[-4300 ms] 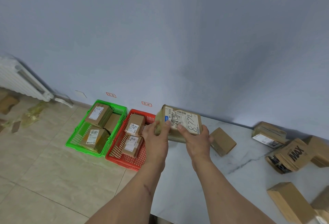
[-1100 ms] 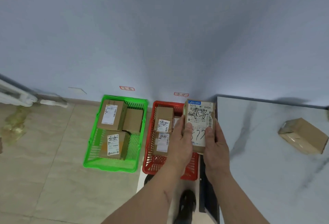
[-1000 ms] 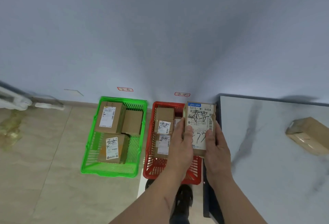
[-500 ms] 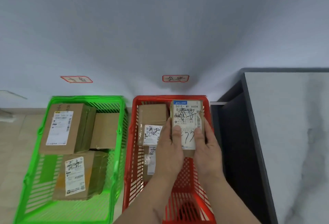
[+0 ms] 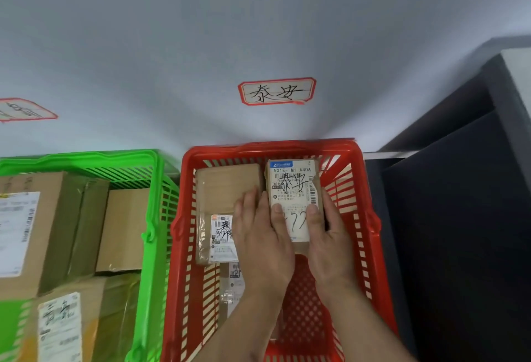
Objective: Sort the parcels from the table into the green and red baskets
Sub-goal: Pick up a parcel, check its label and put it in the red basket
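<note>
I hold a brown parcel (image 5: 293,186) with a white handwritten label low inside the red basket (image 5: 365,218), at its back right. My left hand (image 5: 263,235) grips its left edge and my right hand (image 5: 330,232) its right edge, thumbs on the label. Another labelled parcel (image 5: 218,198) lies in the red basket to the left, and a third one (image 5: 232,278) is partly hidden under my left arm. The green basket (image 5: 149,232) stands to the left with three brown parcels (image 5: 43,226) in it.
A red-framed handwritten sign (image 5: 277,91) is stuck on the wall above the red basket, another sign (image 5: 23,110) above the green one. The dark side of the table (image 5: 459,218) rises right beside the red basket.
I have bent closer to the baskets. Both hands have lowered the parcel from over the red basket's rim down into it, beside the parcel at the back.
</note>
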